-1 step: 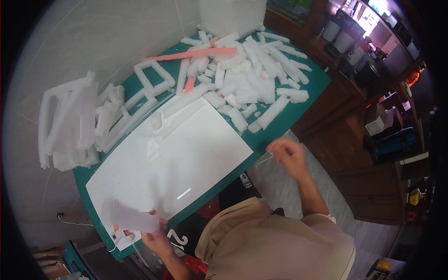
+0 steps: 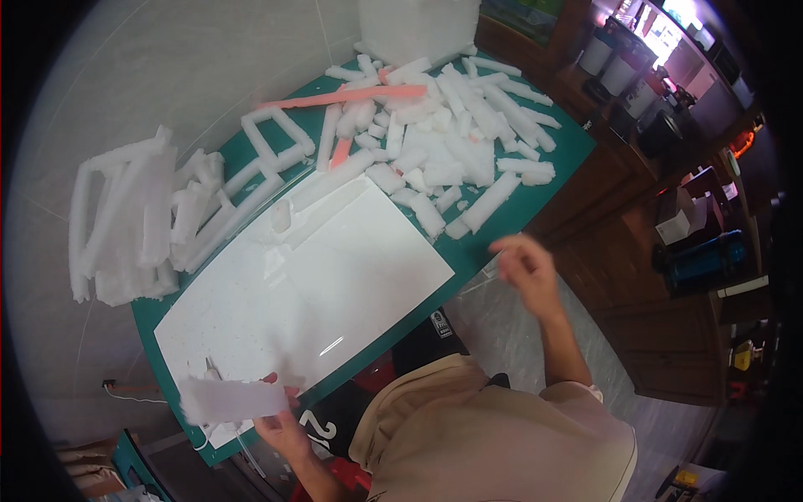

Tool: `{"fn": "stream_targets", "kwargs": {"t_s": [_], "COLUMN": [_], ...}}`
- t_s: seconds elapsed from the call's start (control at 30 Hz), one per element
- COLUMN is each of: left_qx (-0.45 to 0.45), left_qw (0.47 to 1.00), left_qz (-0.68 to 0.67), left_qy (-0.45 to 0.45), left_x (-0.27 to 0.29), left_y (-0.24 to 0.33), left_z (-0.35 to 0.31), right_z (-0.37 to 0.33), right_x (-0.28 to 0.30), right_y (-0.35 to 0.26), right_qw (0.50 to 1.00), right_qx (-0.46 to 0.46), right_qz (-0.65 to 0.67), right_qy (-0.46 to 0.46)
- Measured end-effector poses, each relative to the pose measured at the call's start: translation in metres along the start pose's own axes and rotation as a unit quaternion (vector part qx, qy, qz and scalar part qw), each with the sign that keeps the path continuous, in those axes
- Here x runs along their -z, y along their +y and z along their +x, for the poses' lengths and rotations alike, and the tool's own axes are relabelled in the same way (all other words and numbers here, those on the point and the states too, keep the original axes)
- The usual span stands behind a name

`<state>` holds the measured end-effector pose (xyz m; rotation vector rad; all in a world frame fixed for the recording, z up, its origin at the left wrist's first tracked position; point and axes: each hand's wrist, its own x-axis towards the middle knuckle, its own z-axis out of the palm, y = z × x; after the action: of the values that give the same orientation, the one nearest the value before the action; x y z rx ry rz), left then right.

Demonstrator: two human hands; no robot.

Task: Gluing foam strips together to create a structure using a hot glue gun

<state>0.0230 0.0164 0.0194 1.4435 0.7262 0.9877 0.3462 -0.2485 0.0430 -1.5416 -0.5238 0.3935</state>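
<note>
My left hand (image 2: 283,422), at the near left of the table, grips one end of a flat white foam piece (image 2: 234,400). The piece is held over the corner of a white board (image 2: 309,276), its torn-looking end pointing left. Partly hidden behind it is a white object with a pointed tip (image 2: 210,366); its kind I cannot make out. Beyond the right edge of the table my right hand (image 2: 527,266) hangs in the air, slightly blurred. Its fingers are loosely bent and apart, with nothing visible in them.
Loose white foam strips (image 2: 493,109) and pink ones (image 2: 360,96) heap on the far end of the green tabletop (image 2: 556,155). Foam frames (image 2: 125,217) lean at left. A big white block (image 2: 418,29) stands behind. Wooden cabinets (image 2: 619,301) line the right; white cables (image 2: 251,458) hang near-left.
The foam piece in my left hand has tilted and shifted slightly downward, uncovering the pointed tip and covering the small orange and red parts. My right hand has moved slightly right, its fingers loosening.
</note>
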Motion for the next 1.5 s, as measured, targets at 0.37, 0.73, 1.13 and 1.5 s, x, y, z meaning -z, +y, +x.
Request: {"fn": "stream_targets", "kwargs": {"t_s": [0.37, 0.73, 1.13, 1.5], "left_qx": [-0.180, -0.110, -0.116, -0.115], "left_qw": [0.922, 0.934, 0.940, 0.945], "left_qz": [0.280, 0.303, 0.293, 0.270], "left_qy": [-0.199, -0.156, -0.131, -0.145], "left_x": [-0.056, -0.037, -0.025, -0.025], "left_y": [0.016, 0.010, 0.003, -0.003], "left_z": [0.009, 0.003, -0.001, 0.002], "right_z": [0.005, 0.120, 0.109, 0.088], "right_x": [-0.032, 0.013, 0.030, 0.049], "right_y": [-0.024, 0.007, 0.004, 0.011], "right_qw": [0.953, 0.893, 0.906, 0.835], "right_qx": [0.058, 0.225, 0.222, 0.155], "right_qz": [0.071, -0.374, -0.282, -0.527], "right_qy": [-0.288, 0.111, 0.225, -0.038]}}
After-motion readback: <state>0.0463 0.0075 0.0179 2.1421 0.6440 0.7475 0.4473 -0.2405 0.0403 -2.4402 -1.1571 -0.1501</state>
